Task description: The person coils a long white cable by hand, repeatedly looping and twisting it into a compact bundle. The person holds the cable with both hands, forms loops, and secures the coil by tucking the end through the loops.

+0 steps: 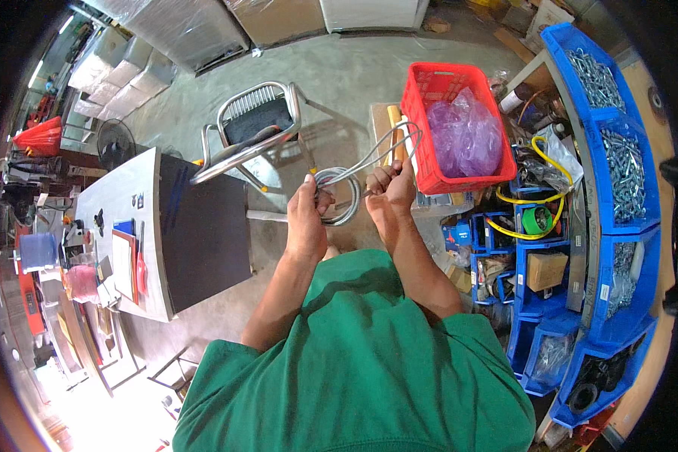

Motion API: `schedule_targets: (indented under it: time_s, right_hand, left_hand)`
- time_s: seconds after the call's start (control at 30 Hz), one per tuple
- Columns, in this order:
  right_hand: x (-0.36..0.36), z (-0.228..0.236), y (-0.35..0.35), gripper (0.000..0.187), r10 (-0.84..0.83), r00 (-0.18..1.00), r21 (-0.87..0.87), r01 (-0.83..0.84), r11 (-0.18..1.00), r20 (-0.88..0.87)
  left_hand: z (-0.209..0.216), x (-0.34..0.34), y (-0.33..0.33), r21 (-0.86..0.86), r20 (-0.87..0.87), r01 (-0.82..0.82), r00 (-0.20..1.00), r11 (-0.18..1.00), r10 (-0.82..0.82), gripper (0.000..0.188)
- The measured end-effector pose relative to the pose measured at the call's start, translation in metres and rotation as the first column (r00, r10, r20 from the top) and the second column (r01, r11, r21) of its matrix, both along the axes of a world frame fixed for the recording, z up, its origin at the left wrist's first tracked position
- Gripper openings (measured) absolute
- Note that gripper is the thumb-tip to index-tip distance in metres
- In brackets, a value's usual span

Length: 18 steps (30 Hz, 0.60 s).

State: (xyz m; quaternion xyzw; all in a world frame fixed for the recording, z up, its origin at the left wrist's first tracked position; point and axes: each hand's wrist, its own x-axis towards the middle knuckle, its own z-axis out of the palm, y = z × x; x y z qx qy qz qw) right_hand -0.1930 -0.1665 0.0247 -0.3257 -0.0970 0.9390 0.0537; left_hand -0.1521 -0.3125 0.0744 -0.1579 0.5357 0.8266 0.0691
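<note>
My left hand [306, 218] grips a coil of grey cable [341, 194] held in front of my chest. A loose loop of the same cable arcs up to the right, and my right hand [393, 187] pinches that strand. Both hands are close together above the concrete floor. The loop's far end reaches the red plastic crate [423, 154] just right of my right hand. My green shirt fills the lower part of the view.
The red crate holds a purple plastic bag [465, 135]. Blue bins [610, 173] of metal hardware line the right side, with yellow hose [539, 197] and green tape. A steel-frame chair [255, 128] stands ahead. A grey worktable [120, 203] with tools is at left.
</note>
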Motion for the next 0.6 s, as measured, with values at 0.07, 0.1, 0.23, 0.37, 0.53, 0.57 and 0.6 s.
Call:
schedule_targets:
  time_s: [0.07, 0.1, 0.23, 0.37, 0.53, 0.57, 0.6]
  right_hand:
    - [-0.001, 0.0, -0.003, 0.035, -0.028, 0.997, -0.019, 0.03, 0.999, 0.072]
    - [-0.001, -0.001, -0.003, 0.035, 0.026, 0.996, -0.07, -0.02, 0.997, 0.083]
    - [0.005, -0.005, -0.01, 0.035, 0.25, 0.968, -0.16, -0.244, 0.957, 0.018]
    - [0.018, -0.001, -0.022, 0.037, 0.435, 0.896, -0.175, -0.445, 0.878, -0.093]
    - [0.031, 0.019, -0.035, 0.03, 0.519, 0.845, 0.018, -0.522, 0.853, -0.128]
    - [0.03, 0.012, -0.035, 0.027, 0.548, 0.825, 0.081, -0.542, 0.836, -0.138]
    - [0.032, 0.0, -0.039, 0.019, 0.583, 0.792, 0.124, -0.57, 0.812, -0.181]
  left_hand:
    - [-0.004, 0.001, 0.001, -0.051, 0.01, -0.002, 1.0, 0.999, 0.003, 0.037]
    - [-0.004, 0.003, 0.002, -0.066, 0.025, -0.009, 1.0, 0.998, 0.011, 0.037]
    - [-0.013, 0.007, 0.012, -0.08, 0.024, -0.056, 0.998, 0.995, 0.059, 0.037]
    - [-0.023, 0.003, 0.009, -0.336, -0.079, -0.126, 0.991, 0.934, 0.105, 0.037]
    - [-0.014, -0.002, 0.012, -0.618, -0.259, -0.286, 0.954, 0.733, 0.154, 0.034]
    - [-0.014, -0.001, 0.015, -0.641, -0.283, -0.302, 0.948, 0.706, 0.149, 0.033]
    - [-0.015, 0.001, 0.019, -0.663, -0.303, -0.312, 0.943, 0.68, 0.138, 0.032]
